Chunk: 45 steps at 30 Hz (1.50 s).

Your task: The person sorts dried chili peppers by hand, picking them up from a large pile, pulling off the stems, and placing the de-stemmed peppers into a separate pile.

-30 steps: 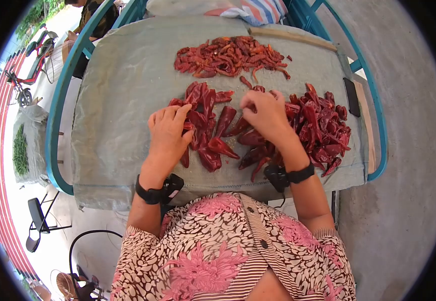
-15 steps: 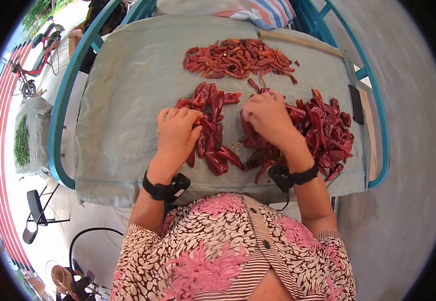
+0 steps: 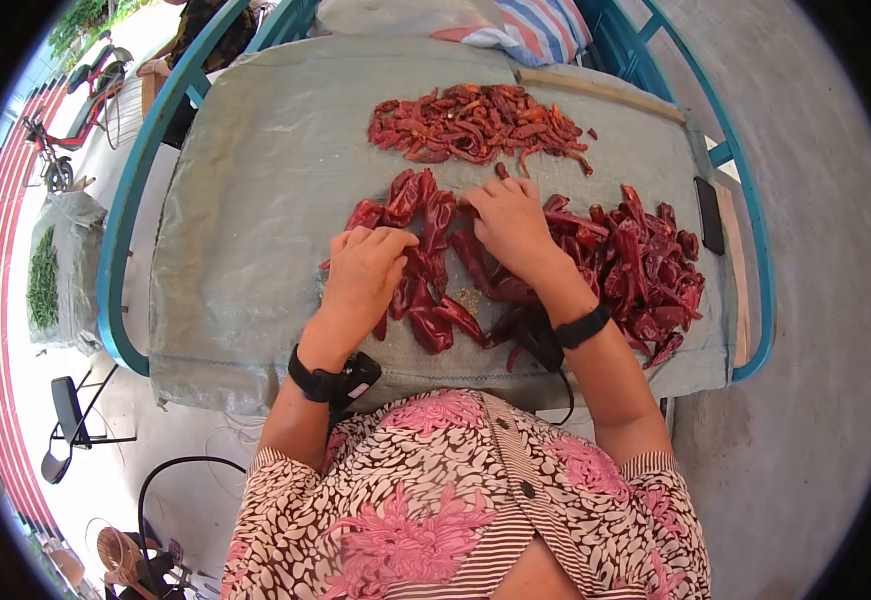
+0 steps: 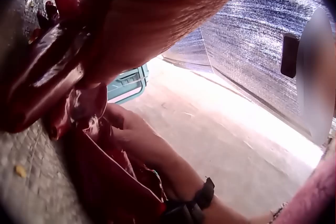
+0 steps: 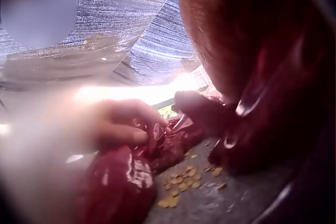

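Dried red chillies lie on a grey cloth [image 3: 245,200] in three heaps. My left hand [image 3: 365,265] sits on the middle heap [image 3: 425,225], its fingers curled round a dried chilli [image 5: 157,140]; the right wrist view shows that hand [image 5: 121,124] pinching it. My right hand [image 3: 510,225] rests on chillies at the inner edge of the large right heap [image 3: 645,265], fingers laid over them. The left wrist view shows that hand [image 4: 134,132] among dark red pods. Loose yellow seeds [image 3: 470,295] lie between the hands.
A third heap of thinner, paler chillies [image 3: 475,122] lies at the far side. The cloth covers a table with a teal frame [image 3: 130,200]. A dark phone [image 3: 707,215] lies at the right edge. A striped bundle [image 3: 525,25] sits beyond.
My right hand has moved left and nearer the middle heap. My left hand has slid slightly right and toward me over the chillies. The camera view has shifted a little.
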Available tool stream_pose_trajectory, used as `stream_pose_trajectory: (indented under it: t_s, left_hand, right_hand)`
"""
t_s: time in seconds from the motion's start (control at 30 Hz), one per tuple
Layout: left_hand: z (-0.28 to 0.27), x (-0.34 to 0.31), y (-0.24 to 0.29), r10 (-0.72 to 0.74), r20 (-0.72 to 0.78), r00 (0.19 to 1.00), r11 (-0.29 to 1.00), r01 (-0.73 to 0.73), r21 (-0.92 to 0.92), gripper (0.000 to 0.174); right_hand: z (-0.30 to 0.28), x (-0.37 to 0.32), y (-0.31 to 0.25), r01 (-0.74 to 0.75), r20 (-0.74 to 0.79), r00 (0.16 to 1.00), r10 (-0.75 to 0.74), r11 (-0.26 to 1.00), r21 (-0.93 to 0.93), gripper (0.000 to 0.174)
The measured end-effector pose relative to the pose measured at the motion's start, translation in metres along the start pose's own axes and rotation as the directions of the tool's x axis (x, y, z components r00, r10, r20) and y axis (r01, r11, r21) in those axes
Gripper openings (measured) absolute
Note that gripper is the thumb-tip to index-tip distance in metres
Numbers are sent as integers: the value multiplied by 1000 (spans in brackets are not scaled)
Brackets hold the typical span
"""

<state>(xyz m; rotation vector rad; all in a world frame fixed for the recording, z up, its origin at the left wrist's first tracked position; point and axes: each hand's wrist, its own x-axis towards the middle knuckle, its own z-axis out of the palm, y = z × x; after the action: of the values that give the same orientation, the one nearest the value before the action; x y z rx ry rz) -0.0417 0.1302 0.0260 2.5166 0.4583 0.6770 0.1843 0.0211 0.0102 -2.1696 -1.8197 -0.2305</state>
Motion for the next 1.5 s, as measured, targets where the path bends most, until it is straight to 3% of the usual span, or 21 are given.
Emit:
stream_pose_trajectory:
  t_s: [0.03,0.23,0.4,0.47,0.57,0.7,0.8,0.9,1.03,1.13,1.23,1.33,1.37,1.4,1.5]
  left_hand:
    - [2,1,-2,11,-14,1000,999,-11,-33,26]
    - [5,8,-1,47,-97,994,982,-64,-178,20]
    - [2,12,13,-10,-146,989,970,-26,-243,20]
    - [-1,12,16,-81,-187,979,942,13,-337,20]
    - [-7,10,15,-221,-249,943,876,79,-475,21]
    - [-6,10,12,-396,-268,878,753,144,-642,20]
    - [-5,11,13,-399,-269,876,777,168,-607,20]
    - [-5,9,14,-385,-171,907,809,242,-536,19]
    - [2,14,15,-373,-165,913,790,219,-573,19]
    - [1,16,19,-375,-141,916,799,242,-551,21]
    - [2,17,20,-348,-131,928,801,222,-556,23]
    - [7,18,25,-337,-91,937,779,224,-585,25]
    - [9,19,29,-338,-66,939,767,234,-598,25]
    - [10,20,33,-339,-41,940,754,245,-610,26]
    - [11,23,40,-248,-25,969,755,176,-632,25]
  right_hand:
    - [-6,-2,3,4,36,999,-4,1000,4,23]
    - [-48,-11,23,-55,-161,986,36,992,-111,20]
    - [-32,-4,-7,-11,-151,988,22,997,70,29]
    - [-20,-4,-24,40,-133,991,-17,984,171,34]
    - [-3,-10,-29,56,10,998,-57,994,92,38]
    - [-9,-5,-23,66,-8,998,-65,987,144,33]
    - [-35,-6,-11,45,-97,995,-35,993,107,30]
    - [-63,-12,3,-20,-54,998,25,995,99,29]
    - [-84,-23,15,-84,97,992,77,994,75,31]
    - [-87,-32,22,-165,99,981,165,986,0,32]
    - [-87,-34,14,-99,-172,983,64,975,-202,31]
    - [-86,-24,-19,-69,-71,993,89,966,249,36]
    - [-89,-19,-34,-194,102,981,165,860,473,45]
    - [-88,-18,-49,-284,213,957,198,790,544,50]
    - [-64,-23,-58,-162,111,986,125,877,452,49]
